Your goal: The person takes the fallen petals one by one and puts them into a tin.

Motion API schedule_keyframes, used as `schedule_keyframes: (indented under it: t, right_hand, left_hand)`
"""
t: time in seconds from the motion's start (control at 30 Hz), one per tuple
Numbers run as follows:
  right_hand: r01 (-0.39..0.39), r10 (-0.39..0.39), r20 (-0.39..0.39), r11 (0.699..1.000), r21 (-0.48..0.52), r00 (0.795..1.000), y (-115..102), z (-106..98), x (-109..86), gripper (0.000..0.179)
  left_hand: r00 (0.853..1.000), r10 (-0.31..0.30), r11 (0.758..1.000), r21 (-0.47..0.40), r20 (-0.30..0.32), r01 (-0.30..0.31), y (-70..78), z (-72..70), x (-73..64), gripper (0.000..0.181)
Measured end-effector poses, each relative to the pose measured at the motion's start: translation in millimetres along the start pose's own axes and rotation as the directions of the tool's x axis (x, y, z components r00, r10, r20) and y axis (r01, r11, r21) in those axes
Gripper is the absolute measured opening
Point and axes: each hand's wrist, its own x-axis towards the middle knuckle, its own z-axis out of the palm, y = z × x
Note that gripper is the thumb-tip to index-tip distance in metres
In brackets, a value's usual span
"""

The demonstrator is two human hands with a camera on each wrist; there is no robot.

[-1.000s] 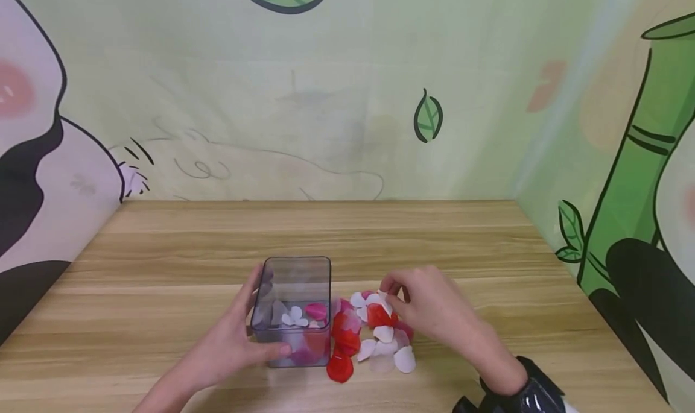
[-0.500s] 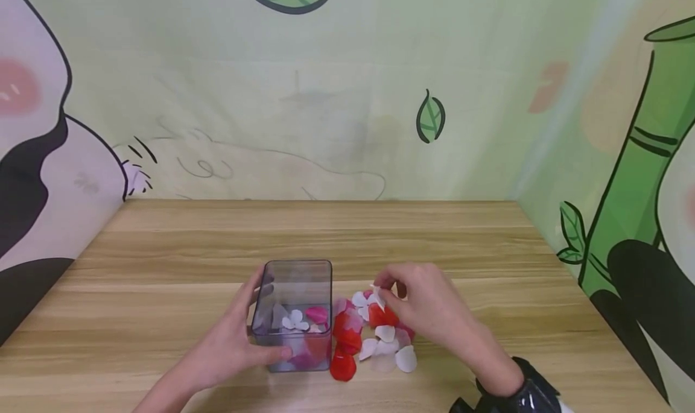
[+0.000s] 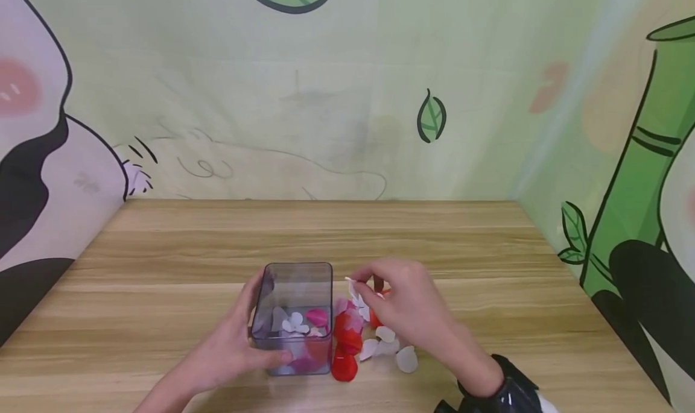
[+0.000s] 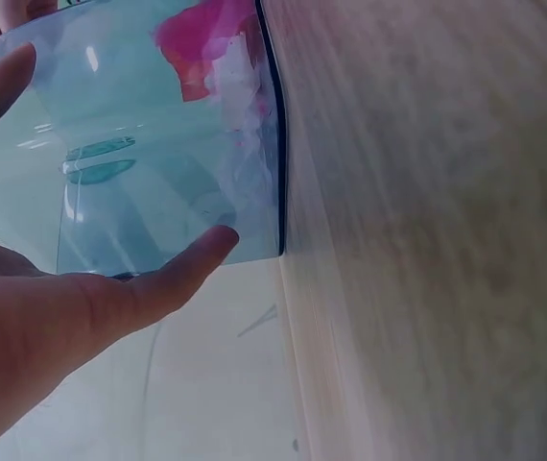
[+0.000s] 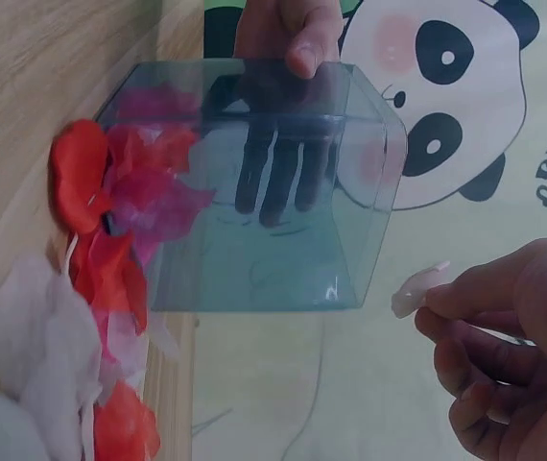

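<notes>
My left hand (image 3: pixel 230 346) grips a clear, blue-tinted plastic box (image 3: pixel 298 283) by its left side. The thumb lies on the near wall, and the fingers (image 5: pixel 272 178) spread along the side wall. Inside the box are several artificial petals, white, magenta and red. My right hand (image 3: pixel 407 298) pinches a white petal (image 5: pixel 415 291) between thumb and forefinger, raised above the table and just right of the box. Below that hand lies a loose pile of petals, with red ones (image 3: pixel 344 365) against the box and white ones (image 3: pixel 406 360) farther right, partly hidden by the hand.
The box stands on a wooden table (image 3: pixel 190 244). Behind the table and at both sides hangs a printed backdrop (image 3: pixel 336 99) with pandas, leaves and bamboo. A black band (image 3: pixel 502 392) is around the right wrist.
My right hand has lifted the white petal from the pile and moved left with it, toward the box. The left hand keeps its hold on the box.
</notes>
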Motion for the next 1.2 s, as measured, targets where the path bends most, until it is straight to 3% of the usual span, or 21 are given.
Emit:
schedule_keyframes:
  t: [0.17,0.43,0.73,1.0,1.2]
  right_hand:
    - [0.074,-0.073,-0.034,0.997,0.024,0.997,-9.5,6.7,5.8,0.012]
    - [0.099,-0.097,-0.020,0.992,0.080,0.995,-16.6,19.2,8.9,0.012]
    - [0.135,-0.134,-0.026,0.990,0.042,0.991,-18.1,24.3,8.6,0.012]
    - [0.067,-0.067,-0.050,0.998,-0.008,0.996,-4.0,12.5,2.0,0.017]
    - [-0.052,0.059,0.072,0.994,-0.095,0.996,11.1,6.9,-6.2,0.012]
  left_hand:
    - [1.000,0.004,1.000,-0.012,-0.002,-0.004,-0.4,1.2,0.4,0.131]
    - [0.999,-0.032,0.999,-0.021,-0.005,0.032,1.0,0.7,0.9,0.131]
    - [1.000,-0.020,0.999,-0.029,-0.004,0.020,2.0,1.5,0.3,0.131]
    - [1.000,-0.023,1.000,-0.008,-0.012,0.022,3.1,2.7,-0.6,0.132]
    - [0.999,-0.031,1.000,0.003,-0.010,0.031,2.9,2.3,-0.7,0.131]
